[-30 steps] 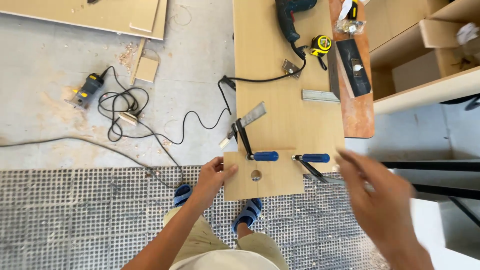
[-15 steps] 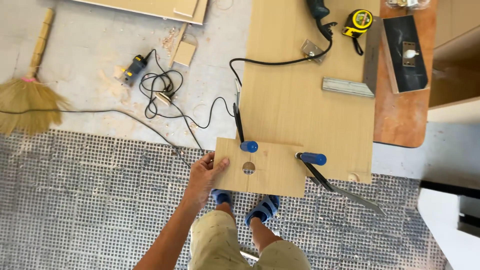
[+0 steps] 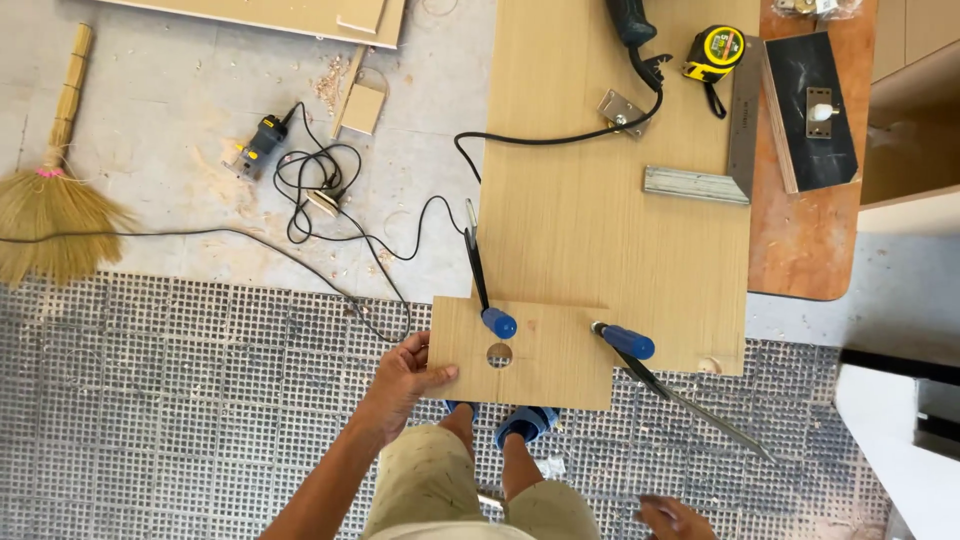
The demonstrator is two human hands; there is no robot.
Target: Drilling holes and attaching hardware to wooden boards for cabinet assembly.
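Note:
My left hand (image 3: 402, 378) grips the left edge of a small wooden board (image 3: 545, 362) that has a round hole (image 3: 499, 354) in it. That board lies clamped on the near end of a long wooden panel (image 3: 610, 210) by two clamps with blue handles, one clamp (image 3: 486, 290) at the left and the other clamp (image 3: 650, 370) at the right. My right hand (image 3: 672, 518) hangs low at the bottom edge, only partly in view, touching nothing; its fingers are not clear.
On the panel lie a power drill (image 3: 632, 22) with black cord, a yellow tape measure (image 3: 714, 52), a metal bracket (image 3: 622, 110) and a steel square (image 3: 735, 150). A broom (image 3: 50, 190), a cable tangle (image 3: 310, 185) and offcuts are on the floor at the left.
My right hand has dropped away from the board to the bottom of the view. My left hand stays on the board's left edge. The right clamp's bar now points down-right.

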